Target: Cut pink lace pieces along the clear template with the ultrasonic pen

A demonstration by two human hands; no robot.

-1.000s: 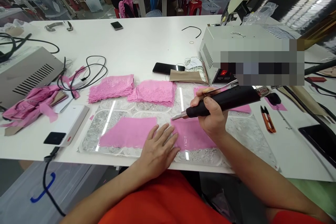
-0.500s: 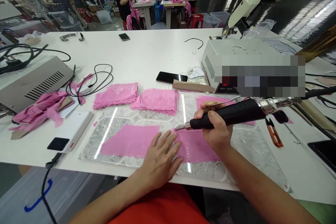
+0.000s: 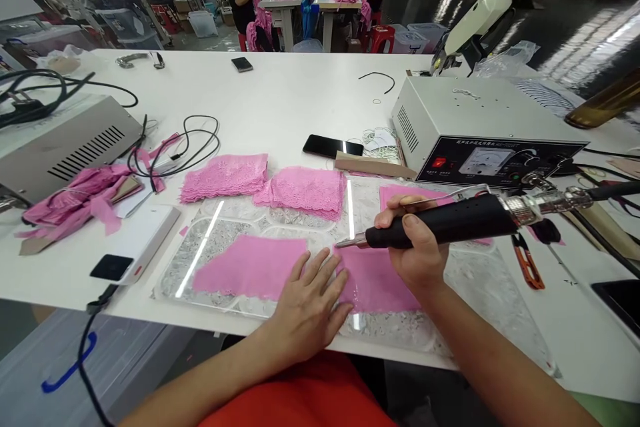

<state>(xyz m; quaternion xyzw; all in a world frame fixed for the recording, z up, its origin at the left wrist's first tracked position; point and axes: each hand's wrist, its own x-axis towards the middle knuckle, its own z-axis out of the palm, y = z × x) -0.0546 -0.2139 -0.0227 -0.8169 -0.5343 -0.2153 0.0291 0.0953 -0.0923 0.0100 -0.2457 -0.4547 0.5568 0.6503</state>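
Note:
My left hand (image 3: 310, 303) lies flat, fingers spread, on the clear plate (image 3: 200, 260), pressing down the edges of two pink lace pieces, one to its left (image 3: 250, 268) and one to its right (image 3: 377, 283). My right hand (image 3: 417, 240) is wrapped round the black handle of a cutting tool (image 3: 440, 227). The tool's metal tip points left and sits at the top edge of the right lace piece, just above my left fingertips. A thin metal pair of tweezers also runs under my right fingers.
Two stacks of pink lace (image 3: 225, 175) (image 3: 303, 190) lie behind the plate. A white control box (image 3: 480, 127) stands at the right, a grey box (image 3: 65, 140) at the left. A phone (image 3: 333, 145), orange snips (image 3: 527, 270), cables and a white device (image 3: 135, 240) lie around. Other people work at far tables.
The view has tilted up a little, so everything sits lower in the picture. My hands and the tool keep nearly the same place on the lace.

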